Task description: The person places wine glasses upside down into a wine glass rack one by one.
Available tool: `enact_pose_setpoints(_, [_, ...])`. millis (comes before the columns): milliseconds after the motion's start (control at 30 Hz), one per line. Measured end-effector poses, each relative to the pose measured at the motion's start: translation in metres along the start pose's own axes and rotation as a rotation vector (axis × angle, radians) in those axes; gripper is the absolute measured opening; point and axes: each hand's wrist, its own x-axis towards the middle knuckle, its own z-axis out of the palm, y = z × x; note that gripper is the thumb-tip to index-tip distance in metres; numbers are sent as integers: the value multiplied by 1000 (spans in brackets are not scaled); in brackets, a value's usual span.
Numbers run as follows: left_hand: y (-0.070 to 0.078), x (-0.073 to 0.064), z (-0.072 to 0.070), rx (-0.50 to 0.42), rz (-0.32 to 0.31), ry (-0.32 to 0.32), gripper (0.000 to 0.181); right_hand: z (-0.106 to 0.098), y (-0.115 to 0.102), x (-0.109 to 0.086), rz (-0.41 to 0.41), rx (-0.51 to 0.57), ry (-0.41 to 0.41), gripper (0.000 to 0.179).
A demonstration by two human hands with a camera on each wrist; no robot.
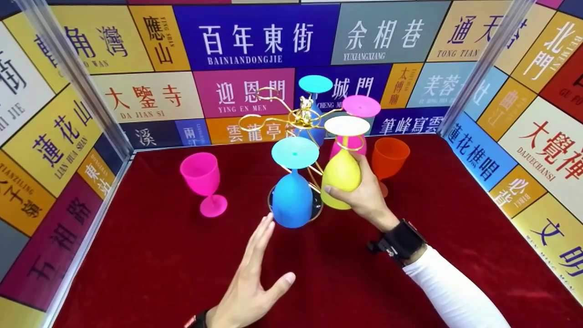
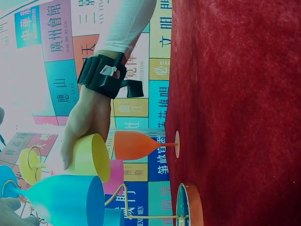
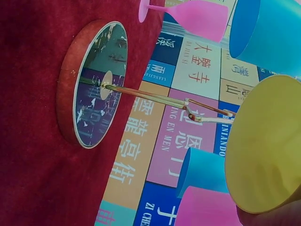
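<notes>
Fingers of your right hand [image 1: 364, 193] wrap the yellow glass [image 1: 341, 175] hanging upside down on the gold rack [image 1: 303, 118] mid-desk; lift gently so its foot clears the hook. Left hand [image 1: 250, 282] hovers flat, empty.

**Bright, even light with soft edges and wrist-view tilt**

The head view is brightly and evenly lit, seemingly from above; colours are saturated and shadows on the red bench [image 1: 150, 255] are faint and soft. The wall panels [image 1: 255, 41] bow slightly toward the corners, a wide-lens distortion, and the upright frame posts [image 1: 68, 77] look smeared and hazy. The left wrist view is washed out at its left side, where the pale background blooms, and it is turned sideways. In the right wrist view the mirror base [image 3: 96, 84] reflects mottled glare, and the near yellow glass [image 3: 263, 146] is soft, out of focus.
</notes>
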Motion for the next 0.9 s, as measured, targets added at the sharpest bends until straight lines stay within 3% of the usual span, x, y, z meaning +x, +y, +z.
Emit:
enact_pose_setpoints(333, [1, 1, 1, 11, -17, -10, 88, -3, 20, -2, -9, -31, 91, 90])
enact_pose_setpoints(500, [2, 0, 1, 6, -13, -9, 89, 1, 26, -5, -21, 19, 131, 88])
enact_pose_setpoints(667, [1, 0, 2, 1, -8, -5, 89, 5, 31, -7, -39, 109, 108, 89])
enact_pose_setpoints(900, [-1, -1, 2, 7, -2, -2, 87, 7, 32, -8, -39, 126, 69, 91])
